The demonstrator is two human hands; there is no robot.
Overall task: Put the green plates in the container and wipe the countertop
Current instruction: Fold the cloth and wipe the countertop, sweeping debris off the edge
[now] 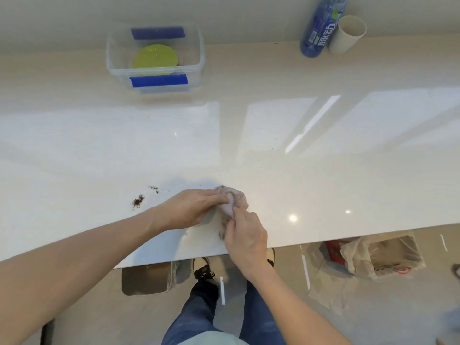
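- Head view, step in hand: the wiping step was judged to be under way. A green plate (pixel 154 56) was recorded lying inside the clear container (pixel 199 49) at the far left of the counter (pixel 323 185); whether more than one plate was stacked there could not be told.
- Head view, cloth (pixel 232 201): a crumpled, soiled pale rag was noted on the counter near its front edge, gathered between both hands.
- Head view, left hand (pixel 191 207): it was laid over the cloth's left side, its fingers (pixel 220 198) only lightly bent and pressed onto the fabric rather than wrapped round it.
- Head view, right hand (pixel 245 237): its fingers (pixel 240 215) were curled in and pinched the cloth's near edge.
- Head view, remaining dirt: dark crumbs (pixel 137 201) were logged just left of the left hand, with a thinner scatter (pixel 153 188) beyond them and tiny specks further right.
- Head view, next move, as a judgement: the cloth would need to be bunched firmly, then swept leftward over the crumbs with steady downward pressure.
- Head view, other items: a blue bottle (pixel 319 28) and a pale cup (pixel 347 36) were noted together at the far right, well apart from the work.
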